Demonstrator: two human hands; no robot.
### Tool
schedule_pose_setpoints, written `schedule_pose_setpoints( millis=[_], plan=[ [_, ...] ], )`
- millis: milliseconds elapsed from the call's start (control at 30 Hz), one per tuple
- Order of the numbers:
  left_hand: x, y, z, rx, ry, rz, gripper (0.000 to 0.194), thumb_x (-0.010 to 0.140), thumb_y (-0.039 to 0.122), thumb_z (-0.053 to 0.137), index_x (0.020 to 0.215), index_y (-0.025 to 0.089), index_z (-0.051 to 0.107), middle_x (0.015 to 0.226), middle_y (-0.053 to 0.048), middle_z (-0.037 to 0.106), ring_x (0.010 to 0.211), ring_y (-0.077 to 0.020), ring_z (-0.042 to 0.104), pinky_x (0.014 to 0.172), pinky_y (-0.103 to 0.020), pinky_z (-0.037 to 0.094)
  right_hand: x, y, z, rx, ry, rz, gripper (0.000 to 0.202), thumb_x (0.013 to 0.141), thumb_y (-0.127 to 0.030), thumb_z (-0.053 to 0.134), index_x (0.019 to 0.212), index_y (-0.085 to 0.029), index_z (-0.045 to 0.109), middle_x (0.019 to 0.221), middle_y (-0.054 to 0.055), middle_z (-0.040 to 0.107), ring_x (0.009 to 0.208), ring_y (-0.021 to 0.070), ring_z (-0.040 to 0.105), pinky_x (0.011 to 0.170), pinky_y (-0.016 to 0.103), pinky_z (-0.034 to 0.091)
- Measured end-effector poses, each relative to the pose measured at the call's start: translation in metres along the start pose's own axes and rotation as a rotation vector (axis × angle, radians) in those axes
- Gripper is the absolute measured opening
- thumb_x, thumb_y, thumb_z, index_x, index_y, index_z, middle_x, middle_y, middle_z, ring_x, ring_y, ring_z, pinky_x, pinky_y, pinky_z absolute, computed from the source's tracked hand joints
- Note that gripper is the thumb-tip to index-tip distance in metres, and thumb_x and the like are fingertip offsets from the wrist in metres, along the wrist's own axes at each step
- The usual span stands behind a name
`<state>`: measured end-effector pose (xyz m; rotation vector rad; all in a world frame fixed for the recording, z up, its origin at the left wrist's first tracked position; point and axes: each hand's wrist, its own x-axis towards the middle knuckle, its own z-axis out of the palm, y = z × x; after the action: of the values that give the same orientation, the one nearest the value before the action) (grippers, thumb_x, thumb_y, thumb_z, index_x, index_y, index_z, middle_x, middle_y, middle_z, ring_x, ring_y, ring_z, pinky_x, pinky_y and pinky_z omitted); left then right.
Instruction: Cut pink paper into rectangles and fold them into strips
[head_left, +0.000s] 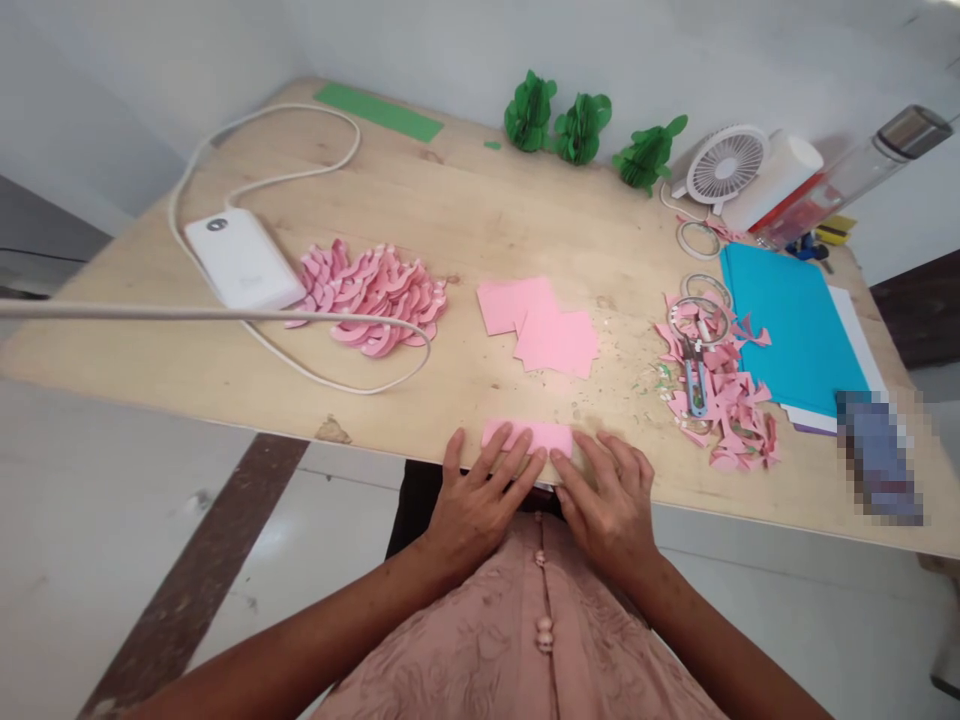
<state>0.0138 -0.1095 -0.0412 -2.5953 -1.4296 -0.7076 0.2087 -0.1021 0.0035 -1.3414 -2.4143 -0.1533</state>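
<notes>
A folded pink paper strip [553, 436] lies flat at the table's near edge. My left hand [480, 495] rests on its left part, fingers spread, fingertips pressing on the paper. At its right end is my right hand [611, 495], with fingers apart and the index fingertip touching the paper's corner. Neither hand is closed round anything. Beyond them lie overlapping pink paper squares [559, 340]. A heap of cut pink paper shapes [382, 295] sits to the left.
A white power bank [244, 260] trails a cable [315, 315] across the left side. Pink scraps [739, 415], small snips [696, 385] and tape rolls [697, 240] lie right, beside blue sheets [795, 325]. Green paper shapes [581, 130], a fan [726, 165] and a bottle [847, 180] stand behind.
</notes>
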Motion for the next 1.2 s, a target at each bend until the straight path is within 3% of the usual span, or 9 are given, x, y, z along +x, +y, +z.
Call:
schedule_pose_setpoints(
  millis=[200,500,967,1067,1200],
  plan=[
    [0.002,-0.006,-0.007,0.003,-0.038,0.01,0.042,0.093,0.022,0.045,0.135,0.024,0.05,0.145,-0.009,0.045,0.144,-0.0276,0.022,0.114,-0.061,0.004,-0.002,0.003,0.002,-0.01,0.005,-0.003,0.032,0.086,-0.024,0.06,0.118,-0.023,0.063,0.129,0.012,0.057,0.121,0.0329,0.044,0.098,0.052,0.034],
    [0.003,-0.031,-0.018,0.047,-0.057,0.116,0.042,0.093,0.017,0.045,0.134,0.027,0.049,0.147,-0.006,0.043,0.145,-0.0254,0.019,0.114,-0.06,0.001,-0.004,0.002,0.004,0.007,0.037,0.004,0.033,0.085,-0.023,0.063,0.117,-0.022,0.064,0.128,0.011,0.059,0.12,0.0331,0.046,0.099,0.052,0.035],
    [-0.02,-0.072,-0.033,0.123,-0.096,0.022,0.064,0.083,0.007,0.049,0.141,0.032,0.04,0.148,-0.007,0.042,0.144,-0.0276,0.02,0.114,-0.061,0.004,-0.005,0.004,0.007,0.003,0.068,-0.018,0.034,0.085,-0.023,0.061,0.118,-0.022,0.063,0.127,0.011,0.06,0.121,0.0334,0.046,0.098,0.052,0.035],
    [-0.023,-0.069,-0.035,0.093,-0.081,-0.031,0.064,0.082,0.01,0.05,0.142,0.029,0.039,0.147,-0.009,0.042,0.144,-0.0295,0.021,0.114,-0.061,0.006,-0.005,0.004,0.007,0.001,0.067,-0.026,0.034,0.085,-0.022,0.06,0.119,-0.022,0.062,0.127,0.011,0.06,0.121,0.0333,0.046,0.097,0.052,0.035],
    [-0.022,-0.051,-0.036,0.02,-0.023,-0.082,0.062,0.082,0.014,0.05,0.143,0.022,0.039,0.146,-0.012,0.043,0.143,-0.0306,0.022,0.114,-0.062,0.008,-0.005,0.003,0.007,0.02,0.068,-0.01,0.035,0.085,-0.021,0.06,0.12,-0.022,0.061,0.126,0.01,0.062,0.121,0.0328,0.047,0.098,0.052,0.034]
  ],
)
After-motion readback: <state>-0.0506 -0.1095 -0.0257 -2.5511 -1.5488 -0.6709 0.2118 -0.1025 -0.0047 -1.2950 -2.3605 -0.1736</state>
